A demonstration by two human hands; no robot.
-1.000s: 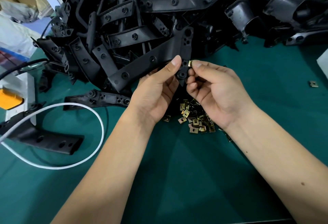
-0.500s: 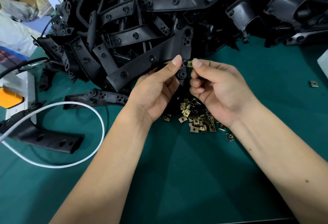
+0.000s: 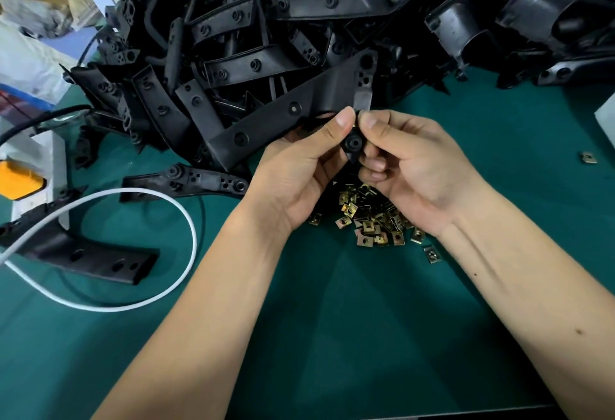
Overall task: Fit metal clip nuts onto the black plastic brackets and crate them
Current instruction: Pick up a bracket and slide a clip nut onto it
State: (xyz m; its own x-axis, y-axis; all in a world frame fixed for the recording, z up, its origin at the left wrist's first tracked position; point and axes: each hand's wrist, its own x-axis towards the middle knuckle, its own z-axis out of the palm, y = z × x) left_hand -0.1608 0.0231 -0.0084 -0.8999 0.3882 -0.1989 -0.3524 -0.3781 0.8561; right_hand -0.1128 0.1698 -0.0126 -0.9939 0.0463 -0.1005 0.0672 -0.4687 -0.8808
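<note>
You see black brackets (image 3: pixel 332 20) piled far, brass-gold clip nuts (image 3: pixel 369 220) heaped on the dark teal table cover (image 3: pixel 366 336), a white cable (image 3: pixel 159 299) looping left, and an orange block (image 3: pixel 18 183) far left

A long black plastic bracket (image 3: pixel 286 116) with round holes is held tilted above the green bench (image 3: pixel 366 336), its narrow end pinched between two hands. Below it lies a loose heap of small brass-coloured square clip nuts (image 3: pixel 369 220). Behind rises a big pile of black brackets (image 3: pixel 299 20).
</note>
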